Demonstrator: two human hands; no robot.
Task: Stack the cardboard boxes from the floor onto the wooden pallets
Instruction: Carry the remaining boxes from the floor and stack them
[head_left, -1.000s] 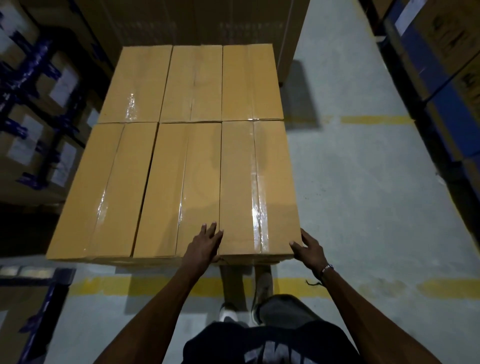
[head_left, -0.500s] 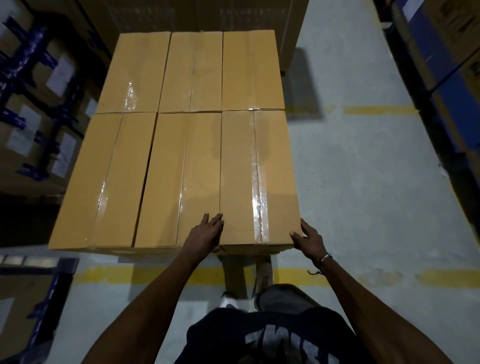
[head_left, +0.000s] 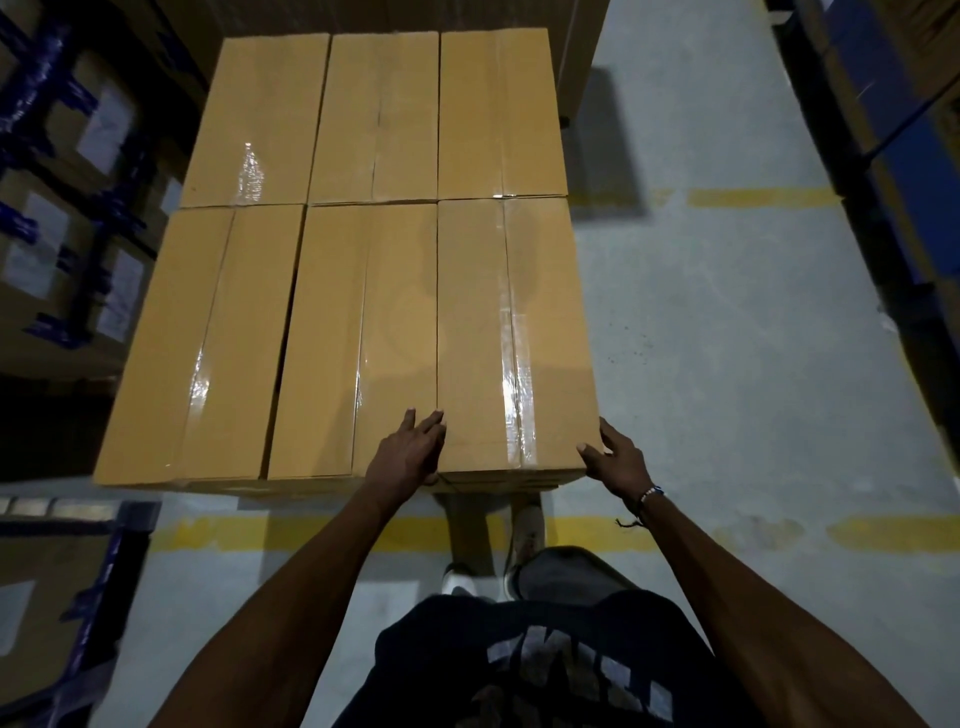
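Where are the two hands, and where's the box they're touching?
left hand (head_left: 405, 454), head view, back of hand.
right hand (head_left: 618, 460), head view, back of hand.
near right box (head_left: 478, 332), head view, top face.

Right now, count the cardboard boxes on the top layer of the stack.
6. Far row: left, middle, right. Near row: left, middle, right, with both hands at its near end. Layers beneath are hidden.
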